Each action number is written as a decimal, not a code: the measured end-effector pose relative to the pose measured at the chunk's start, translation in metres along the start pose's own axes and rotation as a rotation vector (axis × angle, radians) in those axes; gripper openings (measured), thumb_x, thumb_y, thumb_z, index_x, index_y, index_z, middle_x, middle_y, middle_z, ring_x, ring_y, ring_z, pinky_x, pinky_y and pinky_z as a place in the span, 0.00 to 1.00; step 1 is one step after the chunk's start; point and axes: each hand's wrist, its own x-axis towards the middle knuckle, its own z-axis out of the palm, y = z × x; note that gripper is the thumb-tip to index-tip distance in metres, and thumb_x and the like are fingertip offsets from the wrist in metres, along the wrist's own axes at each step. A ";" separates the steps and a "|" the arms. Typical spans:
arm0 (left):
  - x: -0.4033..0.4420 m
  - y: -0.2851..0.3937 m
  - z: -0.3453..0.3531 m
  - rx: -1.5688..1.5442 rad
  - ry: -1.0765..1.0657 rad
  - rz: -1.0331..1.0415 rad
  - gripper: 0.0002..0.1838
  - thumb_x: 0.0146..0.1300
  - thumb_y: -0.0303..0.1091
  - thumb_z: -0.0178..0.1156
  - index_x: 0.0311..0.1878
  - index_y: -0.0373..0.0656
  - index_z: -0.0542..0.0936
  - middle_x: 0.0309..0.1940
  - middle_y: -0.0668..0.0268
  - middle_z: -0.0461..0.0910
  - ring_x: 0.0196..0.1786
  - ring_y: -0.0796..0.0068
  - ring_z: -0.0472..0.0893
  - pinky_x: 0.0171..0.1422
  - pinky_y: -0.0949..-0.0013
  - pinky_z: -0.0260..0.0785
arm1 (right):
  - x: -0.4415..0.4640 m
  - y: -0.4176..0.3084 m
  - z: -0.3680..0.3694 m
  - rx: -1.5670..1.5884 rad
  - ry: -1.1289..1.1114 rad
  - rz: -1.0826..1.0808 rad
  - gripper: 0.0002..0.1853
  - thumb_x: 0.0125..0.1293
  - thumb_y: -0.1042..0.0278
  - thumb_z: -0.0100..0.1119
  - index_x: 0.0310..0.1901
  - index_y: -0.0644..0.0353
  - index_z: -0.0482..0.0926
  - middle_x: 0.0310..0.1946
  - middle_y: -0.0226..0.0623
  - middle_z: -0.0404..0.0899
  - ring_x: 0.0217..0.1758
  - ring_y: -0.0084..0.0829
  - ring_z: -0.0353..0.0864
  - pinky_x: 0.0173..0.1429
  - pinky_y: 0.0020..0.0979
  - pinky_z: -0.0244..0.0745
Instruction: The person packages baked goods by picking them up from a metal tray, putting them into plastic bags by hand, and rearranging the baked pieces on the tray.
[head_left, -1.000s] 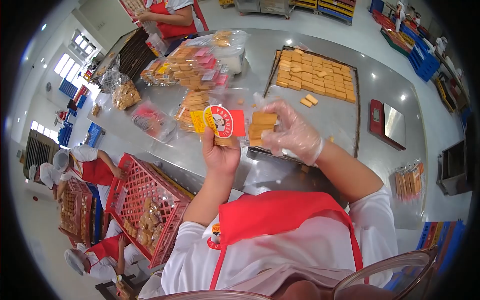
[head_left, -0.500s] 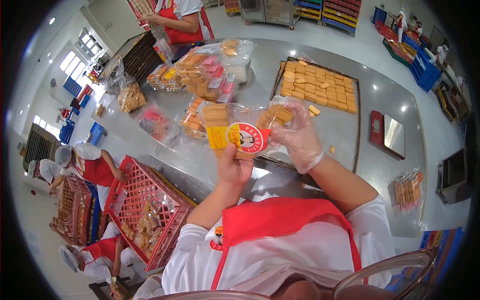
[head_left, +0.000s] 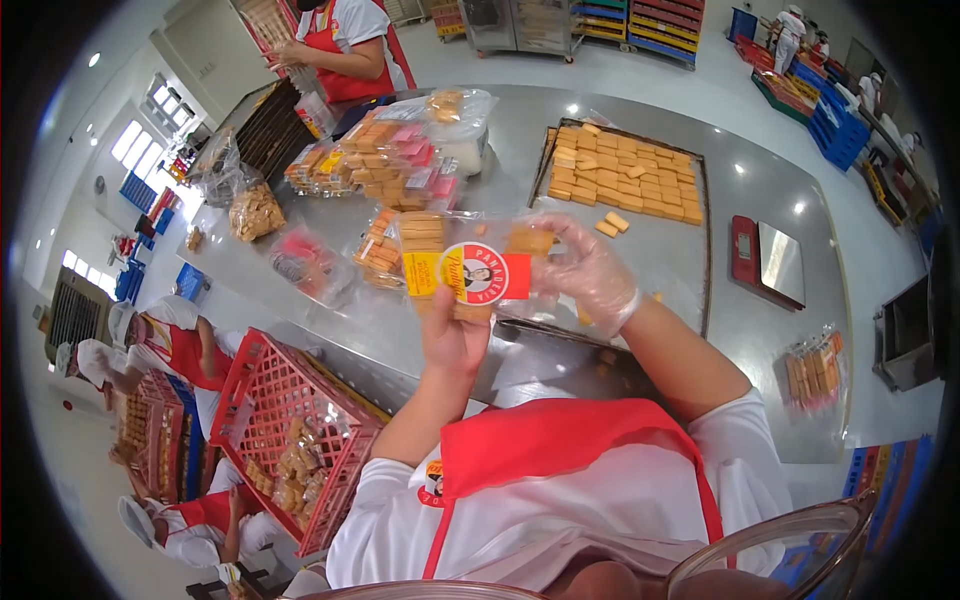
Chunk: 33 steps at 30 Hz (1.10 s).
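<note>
My bare left hand (head_left: pixel 455 335) is closed on the lower part of a clear plastic bag (head_left: pixel 480 275) with a yellow, red and white label. Rows of rectangular biscuits (head_left: pixel 422 235) show through its left side. At the bag's right end, my right hand (head_left: pixel 585 275), in a clear plastic glove, has its fingers curled around a small bunch of biscuits (head_left: pixel 530 240). Some of that bunch is behind the plastic and the fingers. Beyond the right hand, a baking tray (head_left: pixel 665 265) holds many more biscuits, with a few loose ones (head_left: pixel 612 224) apart from the rows.
Filled packs (head_left: pixel 385 160) are stacked at the table's far left, near a bag of biscuit pieces (head_left: pixel 257 212). A red scale (head_left: pixel 745 250) and another pack (head_left: pixel 815 370) lie right. A red crate (head_left: pixel 340 455) stands lower left. Co-workers are at the left and far side.
My right hand and the bunch of biscuits have shifted slightly left, toward the rows in the bag. The bunch is now less exposed. My left hand keeps its hold; the whole view has shifted slightly.
</note>
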 end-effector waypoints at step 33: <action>-0.008 -0.010 0.001 0.104 0.020 -0.003 0.25 0.55 0.33 0.56 0.57 0.46 0.63 0.52 0.65 0.70 0.55 0.68 0.70 0.60 0.59 0.61 | 0.014 0.020 0.010 0.154 -0.002 -0.306 0.25 0.51 0.82 0.57 0.50 0.55 0.59 0.49 0.36 0.63 0.49 0.28 0.67 0.42 0.27 0.72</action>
